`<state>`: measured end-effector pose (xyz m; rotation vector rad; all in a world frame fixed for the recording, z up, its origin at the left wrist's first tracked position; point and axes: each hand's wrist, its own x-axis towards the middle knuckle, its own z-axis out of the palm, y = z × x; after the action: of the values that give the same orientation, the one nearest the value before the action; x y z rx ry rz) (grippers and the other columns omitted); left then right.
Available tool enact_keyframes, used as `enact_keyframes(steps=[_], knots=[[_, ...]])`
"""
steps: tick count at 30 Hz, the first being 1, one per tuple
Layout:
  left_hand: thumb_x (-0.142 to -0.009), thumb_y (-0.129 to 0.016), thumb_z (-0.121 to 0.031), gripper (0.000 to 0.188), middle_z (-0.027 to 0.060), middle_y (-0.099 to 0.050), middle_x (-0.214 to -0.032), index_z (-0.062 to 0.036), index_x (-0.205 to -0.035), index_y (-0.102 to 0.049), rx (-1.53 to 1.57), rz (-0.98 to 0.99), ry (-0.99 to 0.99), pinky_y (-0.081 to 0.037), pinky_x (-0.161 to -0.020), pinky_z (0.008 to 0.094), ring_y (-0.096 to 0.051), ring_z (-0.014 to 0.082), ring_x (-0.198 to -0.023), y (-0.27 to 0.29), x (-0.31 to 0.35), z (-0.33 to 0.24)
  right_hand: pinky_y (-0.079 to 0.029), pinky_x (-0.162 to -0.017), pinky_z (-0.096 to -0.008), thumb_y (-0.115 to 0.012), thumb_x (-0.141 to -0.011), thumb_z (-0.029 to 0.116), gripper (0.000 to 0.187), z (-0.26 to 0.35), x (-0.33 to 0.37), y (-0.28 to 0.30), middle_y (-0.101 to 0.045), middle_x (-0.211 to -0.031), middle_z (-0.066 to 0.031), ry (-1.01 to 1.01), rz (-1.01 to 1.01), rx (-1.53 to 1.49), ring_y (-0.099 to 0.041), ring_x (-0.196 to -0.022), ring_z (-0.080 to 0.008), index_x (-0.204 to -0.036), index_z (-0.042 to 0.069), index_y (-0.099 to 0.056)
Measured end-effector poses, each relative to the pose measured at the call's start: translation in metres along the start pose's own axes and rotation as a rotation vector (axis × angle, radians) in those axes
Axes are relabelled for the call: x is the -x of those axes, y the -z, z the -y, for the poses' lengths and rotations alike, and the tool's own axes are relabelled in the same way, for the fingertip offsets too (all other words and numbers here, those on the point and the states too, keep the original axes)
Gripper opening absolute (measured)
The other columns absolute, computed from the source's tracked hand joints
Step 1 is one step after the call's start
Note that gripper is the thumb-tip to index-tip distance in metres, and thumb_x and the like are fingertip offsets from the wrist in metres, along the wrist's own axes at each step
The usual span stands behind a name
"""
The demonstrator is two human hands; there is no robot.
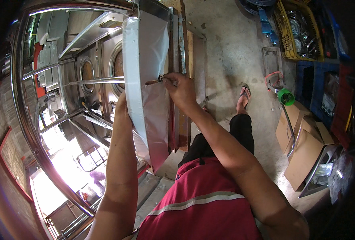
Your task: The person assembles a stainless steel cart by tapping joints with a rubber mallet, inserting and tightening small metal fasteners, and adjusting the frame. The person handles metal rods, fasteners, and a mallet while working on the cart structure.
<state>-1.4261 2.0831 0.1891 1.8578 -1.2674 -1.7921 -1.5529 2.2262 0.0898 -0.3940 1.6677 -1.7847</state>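
A sheet-metal panel [153, 48], covered in whitish protective film, stands on edge before me as part of a shiny metal frame. My right hand [181, 89] is at its near face, thumb and forefinger pinched together at a dark slot [153, 82] in the film. Something small and dark shows at the fingertips, too small to name. On the panel's left side, my left hand [122, 105] reaches behind the edge, and its fingers are hidden. Below the slot the film [153, 104] is wrinkled.
Polished tubes [15, 80] and round-holed panels [88, 74] fill the left. A rusty beam [183, 120] runs beside the panel. On the right are a yellow basket [283, 36] of metal parts, a green round-ended tool [285, 97] and cardboard boxes [305, 156] on the concrete floor [221, 52].
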Motion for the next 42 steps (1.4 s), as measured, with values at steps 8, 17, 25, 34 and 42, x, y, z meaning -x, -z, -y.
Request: enact_keyframes(steps=[8,17,25,34,42], knots=[[-0.093,-0.072,-0.032,0.029,0.0047,-0.072,-0.082,-0.0056,-0.105,-0.073,0.002,-0.009,0.013,-0.054,-0.054,0.0265,-0.067,0.0149,-0.065,-0.001,-0.004,0.001,-0.055,-0.085,-0.0438,-0.069,-0.094,0.02,0.025,-0.005,0.001,-0.003,-0.074,-0.103,-0.0214,0.072,-0.007,0.13,-0.072,-0.096,-0.0385,-0.108,0.0,-0.074],[-0.093,-0.073,-0.031,0.029,0.005,-0.072,-0.083,-0.005,-0.106,-0.073,0.007,-0.021,0.024,-0.054,-0.055,0.0264,-0.067,0.0149,-0.065,-0.002,-0.003,0.001,-0.054,-0.078,-0.0479,-0.068,-0.096,0.024,0.023,-0.003,0.001,-0.002,-0.072,-0.098,-0.0187,0.09,0.009,0.297,-0.069,-0.091,-0.0387,-0.105,0.002,-0.071],[-0.093,-0.073,-0.031,0.03,0.0053,-0.073,-0.084,-0.0044,-0.107,-0.073,0.011,-0.037,0.034,-0.055,-0.055,0.0263,-0.067,0.0148,-0.066,-0.006,-0.002,-0.001,-0.056,-0.079,-0.0533,-0.053,-0.104,0.028,0.03,0.001,-0.005,-0.01,-0.069,-0.104,-0.0223,0.1,0.118,0.537,-0.07,-0.091,-0.0434,-0.107,0.0,-0.065],[-0.093,-0.074,-0.027,0.029,0.0062,-0.073,-0.084,-0.0026,-0.108,-0.074,0.023,0.143,-0.035,-0.056,-0.055,0.0268,-0.068,0.015,-0.066,0.007,-0.011,0.004,-0.052,-0.085,-0.0562,-0.044,-0.107,0.028,0.038,0.004,-0.01,-0.011,-0.069,-0.105,-0.0261,-0.109,0.239,0.483,-0.067,-0.094,-0.0471,-0.099,0.0,-0.068],[-0.087,-0.078,-0.034,0.034,0.0027,-0.072,-0.087,-0.0076,-0.108,-0.074,0.029,0.076,0.011,-0.055,-0.058,0.028,-0.066,0.0154,-0.068,0.015,-0.024,0.008,-0.051,-0.082,-0.0547,-0.054,-0.105,0.026,0.027,-0.003,0.006,-0.02,-0.067,-0.105,-0.0263,-0.059,0.049,0.292,-0.065,-0.094,-0.0476,-0.11,0.0,-0.06]])
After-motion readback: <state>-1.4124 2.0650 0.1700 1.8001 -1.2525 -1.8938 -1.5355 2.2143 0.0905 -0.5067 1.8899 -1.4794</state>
